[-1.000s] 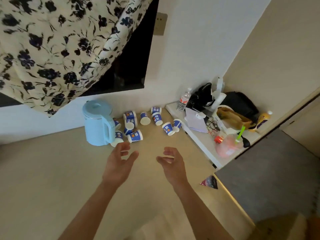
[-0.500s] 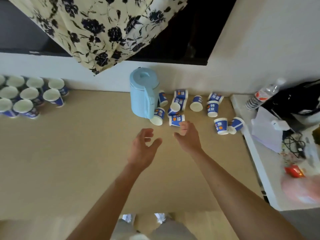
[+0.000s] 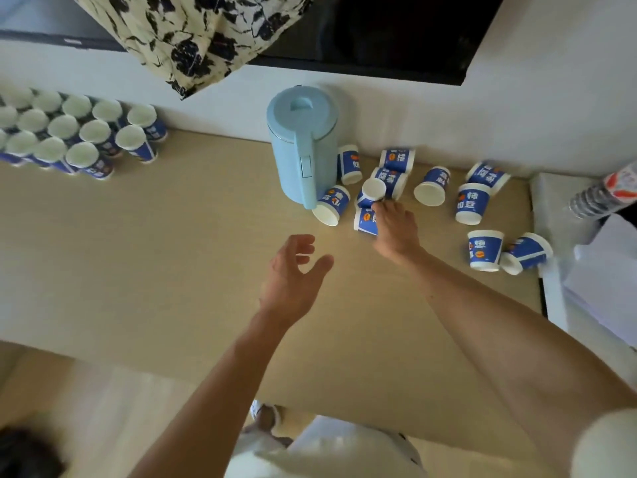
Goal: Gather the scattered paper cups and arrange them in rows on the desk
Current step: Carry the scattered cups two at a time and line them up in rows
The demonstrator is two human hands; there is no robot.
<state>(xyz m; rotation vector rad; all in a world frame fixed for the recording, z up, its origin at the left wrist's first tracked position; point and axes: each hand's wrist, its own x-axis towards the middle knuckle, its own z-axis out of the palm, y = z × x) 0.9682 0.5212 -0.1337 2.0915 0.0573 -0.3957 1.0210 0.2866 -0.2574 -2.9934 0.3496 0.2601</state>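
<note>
The left hand (image 3: 293, 270) hovers over the beige desk (image 3: 138, 253), palm turned inward, fingers loosely curved and spread, holding nothing. Just beyond it the right hand (image 3: 396, 232) reaches forward, its fingers lying over a blue-and-white paper cup (image 3: 365, 222) tipped on its side. Whether they have closed round it cannot be told. More scattered cups (image 3: 431, 191) lie around that one, most on their sides, spreading right toward the desk's edge beside a white side table (image 3: 551, 298), where a plastic water bottle (image 3: 603, 194) lies. One cup (image 3: 331, 208) rests against a light-blue electric kettle (image 3: 303, 146) by the wall. Far left, arranged cups (image 3: 86, 132) stand upright in close rows. A floral curtain (image 3: 193, 36) hangs above.
</note>
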